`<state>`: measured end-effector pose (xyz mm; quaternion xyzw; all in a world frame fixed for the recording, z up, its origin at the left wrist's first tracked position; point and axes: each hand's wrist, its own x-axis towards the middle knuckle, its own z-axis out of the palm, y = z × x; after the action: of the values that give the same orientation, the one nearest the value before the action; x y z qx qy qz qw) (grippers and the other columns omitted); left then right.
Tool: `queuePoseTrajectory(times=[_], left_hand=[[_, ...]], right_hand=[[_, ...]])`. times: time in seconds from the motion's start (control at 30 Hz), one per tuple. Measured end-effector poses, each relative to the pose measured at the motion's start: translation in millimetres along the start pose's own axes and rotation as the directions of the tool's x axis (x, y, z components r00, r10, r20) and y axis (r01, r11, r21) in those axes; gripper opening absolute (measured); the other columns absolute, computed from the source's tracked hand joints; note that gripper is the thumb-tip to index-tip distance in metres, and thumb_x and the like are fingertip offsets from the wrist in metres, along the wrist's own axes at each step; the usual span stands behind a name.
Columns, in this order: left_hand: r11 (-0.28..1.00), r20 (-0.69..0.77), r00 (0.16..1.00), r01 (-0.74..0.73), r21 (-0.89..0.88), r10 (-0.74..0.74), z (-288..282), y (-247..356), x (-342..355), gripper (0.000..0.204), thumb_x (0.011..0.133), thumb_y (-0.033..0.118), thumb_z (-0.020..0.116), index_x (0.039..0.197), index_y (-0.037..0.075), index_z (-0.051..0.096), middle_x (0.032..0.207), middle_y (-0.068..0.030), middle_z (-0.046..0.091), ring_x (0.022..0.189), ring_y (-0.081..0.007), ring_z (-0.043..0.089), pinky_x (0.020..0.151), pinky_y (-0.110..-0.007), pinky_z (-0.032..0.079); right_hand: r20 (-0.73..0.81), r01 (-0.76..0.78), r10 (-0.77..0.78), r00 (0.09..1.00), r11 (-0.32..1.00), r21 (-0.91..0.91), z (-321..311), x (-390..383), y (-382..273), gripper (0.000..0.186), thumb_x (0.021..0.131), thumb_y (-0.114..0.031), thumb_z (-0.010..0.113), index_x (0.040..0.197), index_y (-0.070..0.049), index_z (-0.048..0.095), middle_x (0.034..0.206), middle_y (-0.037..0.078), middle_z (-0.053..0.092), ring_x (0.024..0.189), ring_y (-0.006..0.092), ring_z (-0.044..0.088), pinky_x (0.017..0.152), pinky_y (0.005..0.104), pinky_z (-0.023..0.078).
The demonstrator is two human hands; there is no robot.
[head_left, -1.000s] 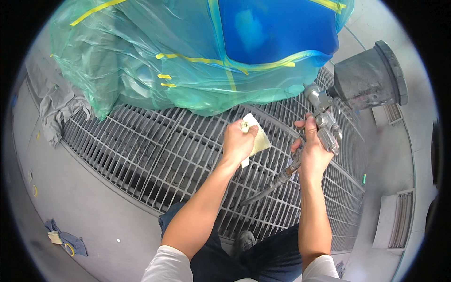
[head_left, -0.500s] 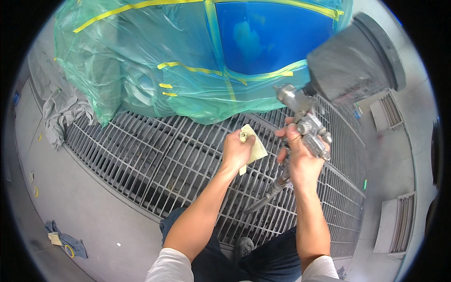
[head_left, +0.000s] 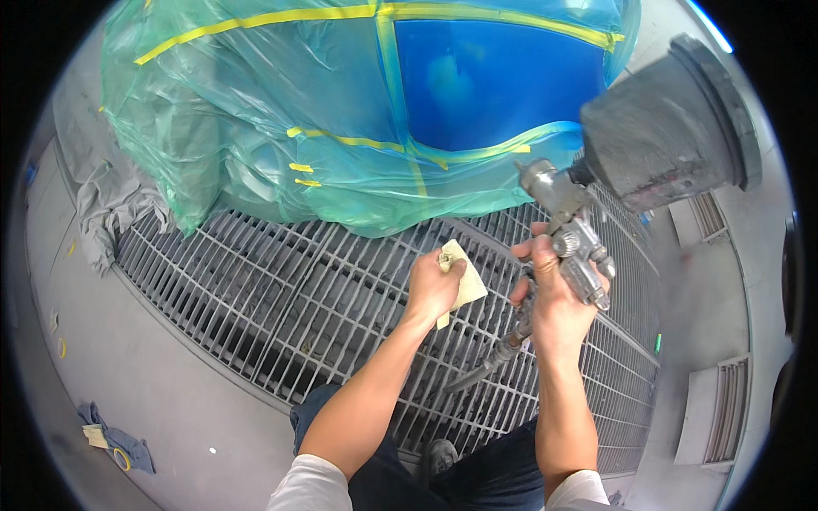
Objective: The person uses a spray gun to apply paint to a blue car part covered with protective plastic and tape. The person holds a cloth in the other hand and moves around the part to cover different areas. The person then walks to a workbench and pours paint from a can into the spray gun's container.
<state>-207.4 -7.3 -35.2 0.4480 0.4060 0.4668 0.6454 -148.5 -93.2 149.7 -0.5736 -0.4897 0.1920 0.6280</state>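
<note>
My right hand (head_left: pixel 554 307) grips a metal spray gun (head_left: pixel 567 230), its large dark cup (head_left: pixel 660 128) tilted to the right and a grey hose (head_left: pixel 469 379) hanging below. My left hand (head_left: pixel 434 289) is closed on a folded pale yellow cloth (head_left: pixel 469 285), left of the gun and over the floor grate. In front of both hands stands an object wrapped in translucent green plastic (head_left: pixel 247 128) with yellow tape strips (head_left: pixel 256 21). A blue panel (head_left: pixel 503 85) shows in a taped opening of the wrapping, partly behind the cup.
A floor grate (head_left: pixel 256 307) lies under me. Grey crumpled fabric (head_left: pixel 111 213) is at the left. A rag with tape rolls (head_left: pixel 128 443) lies on the left floor (head_left: pixel 179 366). Louvered panels (head_left: pixel 716 413) line the right side, and my shoe (head_left: pixel 443 456) shows below.
The view has shifted, so the wrapped object sits lower in the picture. The spray gun swung up and leftward, then dropped back slightly right. My left hand, still holding the cloth, is slightly lower.
</note>
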Motion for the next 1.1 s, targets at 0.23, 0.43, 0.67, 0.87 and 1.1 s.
queuePoseTrajectory(times=[0.23,0.43,0.67,0.87,1.1], left_hand=[[1.0,0.019,1.0,0.022,0.022,-0.022,-3,-2,2,0.01,0.094,0.006,0.066,0.097,-0.003,0.068,0.085,-0.0089,0.071,0.075,-0.016,0.066,0.067,-0.033,0.052],[0.999,0.002,1.0,0.02,0.029,-0.02,-4,3,1,0.017,0.092,0.01,0.069,0.098,-0.005,0.07,0.088,-0.015,0.073,0.078,-0.0224,0.069,0.072,-0.037,0.053],[1.0,0.023,1.0,0.009,0.012,-0.009,1,7,-2,0.01,0.095,0.006,0.067,0.097,-0.003,0.068,0.086,-0.0065,0.07,0.076,-0.0126,0.064,0.069,-0.032,0.051],[1.0,-0.006,1.0,0.021,-0.012,-0.021,-3,-1,0,0.017,0.092,0.01,0.069,0.097,-0.006,0.07,0.086,-0.0155,0.074,0.077,-0.0223,0.07,0.072,-0.038,0.053],[1.0,-0.011,1.0,0.006,0.004,-0.006,-7,-2,1,0.018,0.091,0.012,0.069,0.097,-0.005,0.07,0.086,-0.017,0.074,0.078,-0.0245,0.071,0.072,-0.039,0.053]], right_hand=[[0.085,0.028,-0.028,0.996,1.0,0.006,-5,4,-7,0.024,0.098,-0.014,0.069,0.111,0.006,0.066,0.084,0.014,0.071,0.054,0.0134,0.061,0.041,0.0232,0.047],[-0.201,0.037,-0.041,0.979,0.999,-0.022,-14,14,-12,0.023,0.1,-0.015,0.066,0.111,0.005,0.067,0.084,0.012,0.072,0.048,0.0108,0.056,0.041,0.0228,0.044],[0.018,0.053,-0.053,0.998,0.998,-0.041,0,14,-33,0.021,0.098,-0.013,0.068,0.109,0.005,0.067,0.083,0.013,0.072,0.049,0.0114,0.058,0.042,0.0231,0.045],[0.105,0.075,-0.071,0.992,0.996,-0.039,-1,17,-38,0.024,0.098,-0.015,0.068,0.111,0.005,0.066,0.083,0.012,0.071,0.048,0.0122,0.056,0.042,0.0234,0.045],[-0.219,0.057,-0.063,0.974,0.998,-0.033,-12,28,-45,0.02,0.099,-0.011,0.066,0.111,0.005,0.066,0.088,0.012,0.072,0.059,0.0124,0.063,0.042,0.0231,0.048]])
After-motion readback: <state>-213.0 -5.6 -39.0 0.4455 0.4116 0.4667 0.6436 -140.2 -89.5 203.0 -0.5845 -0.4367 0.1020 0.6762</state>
